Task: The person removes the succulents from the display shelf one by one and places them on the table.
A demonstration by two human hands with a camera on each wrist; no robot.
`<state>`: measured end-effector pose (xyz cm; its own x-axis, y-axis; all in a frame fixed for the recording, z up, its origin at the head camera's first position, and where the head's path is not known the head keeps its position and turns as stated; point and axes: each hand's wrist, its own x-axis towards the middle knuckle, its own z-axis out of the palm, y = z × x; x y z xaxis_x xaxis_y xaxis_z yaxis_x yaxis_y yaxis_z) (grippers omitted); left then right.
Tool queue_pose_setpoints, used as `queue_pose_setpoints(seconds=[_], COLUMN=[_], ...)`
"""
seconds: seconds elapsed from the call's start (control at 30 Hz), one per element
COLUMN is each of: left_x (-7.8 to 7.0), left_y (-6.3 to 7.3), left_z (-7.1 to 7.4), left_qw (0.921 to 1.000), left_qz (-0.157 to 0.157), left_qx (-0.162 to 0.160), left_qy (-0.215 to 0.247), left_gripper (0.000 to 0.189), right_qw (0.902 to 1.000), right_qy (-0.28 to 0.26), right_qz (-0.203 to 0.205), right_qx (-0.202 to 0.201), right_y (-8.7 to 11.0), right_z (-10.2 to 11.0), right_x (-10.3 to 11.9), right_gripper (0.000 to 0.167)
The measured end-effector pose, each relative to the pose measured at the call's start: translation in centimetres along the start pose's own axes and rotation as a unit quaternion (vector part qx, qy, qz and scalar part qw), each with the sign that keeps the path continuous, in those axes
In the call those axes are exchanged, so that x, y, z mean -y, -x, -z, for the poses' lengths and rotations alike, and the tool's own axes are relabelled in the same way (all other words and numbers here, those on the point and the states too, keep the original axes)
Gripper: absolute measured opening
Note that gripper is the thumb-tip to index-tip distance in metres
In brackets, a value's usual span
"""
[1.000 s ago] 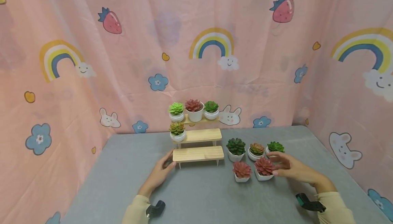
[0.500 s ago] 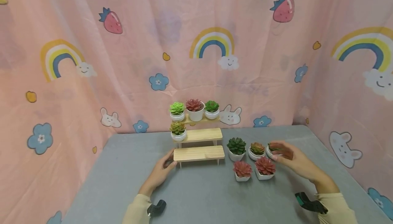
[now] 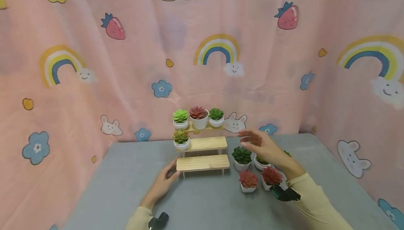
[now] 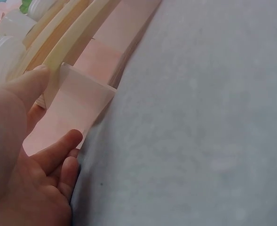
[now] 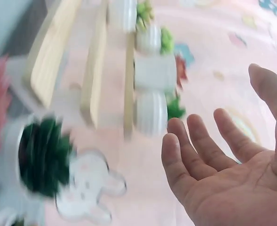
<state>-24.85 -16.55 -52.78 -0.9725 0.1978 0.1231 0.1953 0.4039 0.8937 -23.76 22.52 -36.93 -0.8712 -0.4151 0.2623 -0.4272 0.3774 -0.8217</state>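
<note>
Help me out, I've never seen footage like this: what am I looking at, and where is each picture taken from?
A person works with bare hands, wearing three cameras. The big picture comes from the head; the other two from each wrist. On the grey table stands a wooden stepped shelf with four small potted plants on its upper steps, such as the red one. More pots sit beside it, like the dark green one. The left hand touches the shelf's lowest step at its end. The right hand hangs open in the air above the loose pots, with nothing in its grip.
</note>
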Motion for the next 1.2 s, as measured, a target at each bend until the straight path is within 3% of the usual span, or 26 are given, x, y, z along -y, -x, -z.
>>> queue_pose_setpoints(seconds=[0.33, 0.43, 0.77, 1.0, 1.2], left_x=[-0.3, -0.4, -0.5, -0.3, -0.5], left_y=[0.2, 0.1, 0.4, 0.5, 0.4], left_z=[0.0, 0.0, 0.1, 0.1, 0.2], left_qw=[0.9999, 0.9998, 0.9998, 0.9997, 0.9999], left_qz=[0.003, 0.017, 0.019, 0.022, 0.016], left_qx=[-0.006, -0.005, -0.004, -0.003, -0.003], left_qy=[0.01, 0.014, 0.009, 0.01, -0.002], left_gripper=[0.06, 0.062, 0.06, 0.06, 0.062], right_qw=[0.9938, 0.994, 0.9905, 0.9871, 0.9873], right_qy=[-0.062, -0.055, -0.078, -0.095, -0.099], right_qz=[-0.018, -0.03, -0.067, -0.09, -0.102], right_qx=[0.09, 0.09, 0.091, 0.093, 0.071], right_y=[-6.1, -7.3, -9.8, -10.9, -11.5], right_z=[-5.1, -6.3, -9.8, -11.7, -12.9], right_x=[1.9, 2.2, 2.0, 1.9, 1.5], right_gripper=[0.05, 0.05, 0.059, 0.066, 0.067])
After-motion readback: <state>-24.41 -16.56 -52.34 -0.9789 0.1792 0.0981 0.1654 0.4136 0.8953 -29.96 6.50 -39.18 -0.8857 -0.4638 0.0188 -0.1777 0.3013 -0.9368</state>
